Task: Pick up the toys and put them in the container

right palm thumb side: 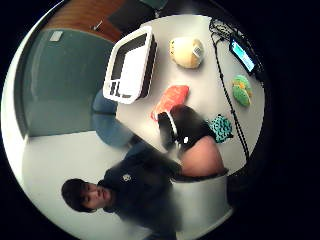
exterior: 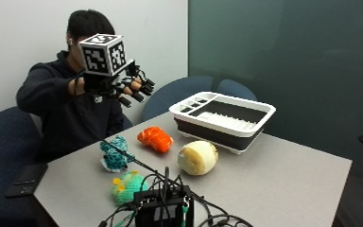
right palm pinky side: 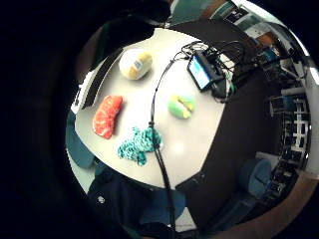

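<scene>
The gloved right hand (exterior: pixel 122 85) is raised in front of the person's chest, well above the table (exterior: pixel 282 184), fingers spread and holding nothing. Four toys lie on the table: an orange one (exterior: pixel 155 139), a cream round one (exterior: pixel 198 157), a teal one (exterior: pixel 115 154) and a green one (exterior: pixel 126 186). The container (exterior: pixel 222 119), white-rimmed with dark walls, stands just beyond the orange and cream toys.
</scene>
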The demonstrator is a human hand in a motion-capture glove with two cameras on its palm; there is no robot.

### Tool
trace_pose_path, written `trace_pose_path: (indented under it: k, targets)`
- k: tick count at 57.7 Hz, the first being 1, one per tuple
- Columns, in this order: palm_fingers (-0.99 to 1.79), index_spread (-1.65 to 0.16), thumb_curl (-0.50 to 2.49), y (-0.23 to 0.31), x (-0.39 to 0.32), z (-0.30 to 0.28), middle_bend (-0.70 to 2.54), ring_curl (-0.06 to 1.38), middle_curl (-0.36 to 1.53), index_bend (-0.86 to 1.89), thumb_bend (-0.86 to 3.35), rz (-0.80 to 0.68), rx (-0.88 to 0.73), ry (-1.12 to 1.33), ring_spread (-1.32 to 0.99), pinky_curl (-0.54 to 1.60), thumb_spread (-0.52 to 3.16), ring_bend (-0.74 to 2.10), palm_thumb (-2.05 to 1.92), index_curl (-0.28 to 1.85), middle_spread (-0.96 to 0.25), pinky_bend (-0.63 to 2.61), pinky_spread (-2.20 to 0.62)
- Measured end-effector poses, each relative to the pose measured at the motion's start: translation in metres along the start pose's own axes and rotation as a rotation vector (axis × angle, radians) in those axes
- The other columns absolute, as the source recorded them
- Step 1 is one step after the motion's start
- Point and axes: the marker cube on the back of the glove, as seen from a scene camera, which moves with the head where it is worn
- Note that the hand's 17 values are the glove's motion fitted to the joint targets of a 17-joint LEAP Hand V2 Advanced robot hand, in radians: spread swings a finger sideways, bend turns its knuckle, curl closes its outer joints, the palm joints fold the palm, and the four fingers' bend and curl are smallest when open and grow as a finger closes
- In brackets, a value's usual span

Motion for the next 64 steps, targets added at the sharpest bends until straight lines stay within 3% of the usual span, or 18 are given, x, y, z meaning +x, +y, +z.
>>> trace_pose_path:
  k: [10,23,44,54,64]
  targets:
    - [-0.04,-0.23,0.09,-0.006,-0.005,-0.002,0.17,0.07,0.09,0.14,0.12,-0.011,-0.005,0.018,-0.02,0.18,1.01,0.23,0.14,0.09,-0.06,0.77,-0.03]
    - [-0.10,-0.26,0.16,-0.022,-0.013,-0.003,0.17,0.13,0.16,0.12,0.10,-0.045,-0.017,0.035,-0.02,0.21,1.31,0.28,0.12,0.15,-0.06,0.85,-0.04]
    - [-0.39,-0.27,0.23,-0.126,-0.051,0.014,0.06,0.19,0.16,0.02,0.02,-0.061,-0.078,0.002,0.03,0.31,1.27,0.25,0.11,0.11,-0.02,1.22,0.00]
    - [-0.43,-0.27,0.26,-0.197,-0.040,0.081,0.06,0.22,0.14,0.03,-0.02,0.043,-0.207,0.066,0.05,0.33,1.19,0.21,0.12,0.10,-0.01,1.31,0.02]
    - [-0.44,-0.26,0.29,-0.215,-0.032,0.155,0.05,0.24,0.13,0.03,-0.02,-0.038,-0.390,0.176,0.06,0.33,1.12,0.19,0.14,0.09,0.00,1.36,0.04]
